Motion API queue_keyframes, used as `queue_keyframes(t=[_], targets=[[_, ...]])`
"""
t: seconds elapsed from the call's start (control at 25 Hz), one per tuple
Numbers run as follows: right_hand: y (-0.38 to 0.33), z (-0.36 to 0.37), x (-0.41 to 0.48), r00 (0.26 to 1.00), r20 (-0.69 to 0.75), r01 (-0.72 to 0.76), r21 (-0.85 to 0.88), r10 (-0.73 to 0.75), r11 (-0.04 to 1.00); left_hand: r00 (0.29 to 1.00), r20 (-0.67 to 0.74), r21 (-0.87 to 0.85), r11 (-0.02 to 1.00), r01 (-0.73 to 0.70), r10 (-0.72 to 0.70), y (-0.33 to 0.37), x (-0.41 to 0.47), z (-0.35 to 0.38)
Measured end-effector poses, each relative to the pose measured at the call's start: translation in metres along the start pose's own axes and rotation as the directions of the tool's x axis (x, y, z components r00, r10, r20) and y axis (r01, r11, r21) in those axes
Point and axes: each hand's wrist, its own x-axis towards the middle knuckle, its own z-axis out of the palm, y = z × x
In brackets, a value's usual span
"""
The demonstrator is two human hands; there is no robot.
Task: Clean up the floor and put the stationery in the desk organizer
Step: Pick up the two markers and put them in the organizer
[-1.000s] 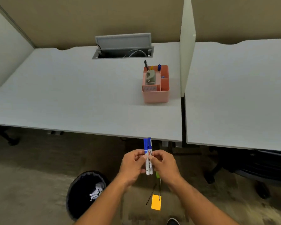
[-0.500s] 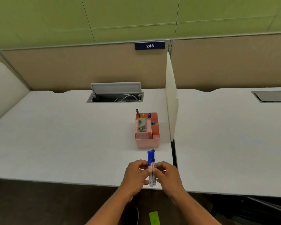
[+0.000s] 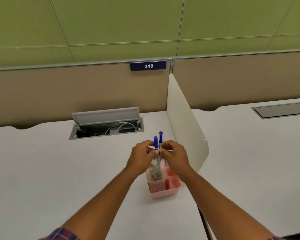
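Two blue-capped markers (image 3: 157, 144) stand upright, caps up, pinched between my left hand (image 3: 141, 157) and my right hand (image 3: 174, 156). Both hands hover directly over the pink desk organizer (image 3: 164, 192), which sits on the white desk (image 3: 59, 170). The markers' lower ends reach down toward the organizer's back compartments. A grey stapler-like item (image 3: 155, 172) stands in the organizer's left compartment. My hands hide the organizer's far side.
A white divider panel (image 3: 185, 135) rises just right of the organizer. An open cable hatch (image 3: 106, 125) with white wires lies behind my hands. A second desk (image 3: 258, 153) with a closed hatch extends to the right.
My view rose from the floor to the desk. Both hands carried the two markers forward from the desk's front edge to above the organizer.
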Motion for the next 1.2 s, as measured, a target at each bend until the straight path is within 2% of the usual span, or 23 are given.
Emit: queue_keyframes(t=[0.2, 0.48, 0.84, 1.2], targets=[[-0.008, 0.016, 0.062, 0.998, -0.064, -0.017, -0.066, 0.013, 0.998, 0.999, 0.034, 0.047, 0.999, -0.022, 0.020, 0.005, 0.066, -0.014], [0.019, 0.035, 0.096, 0.996, -0.061, -0.066, -0.140, 0.058, 0.988, 0.999, 0.036, 0.045, 0.999, -0.010, 0.009, -0.015, 0.107, -0.006], [0.058, 0.036, 0.098, 0.992, -0.022, -0.129, -0.263, 0.127, 0.956, 0.998, 0.060, 0.194, 0.981, 0.010, -0.022, -0.049, 0.120, 0.020], [0.068, 0.037, 0.090, 0.987, -0.006, -0.152, -0.306, 0.158, 0.940, 0.997, 0.064, 0.347, 0.937, 0.023, -0.048, -0.058, 0.123, 0.025]])
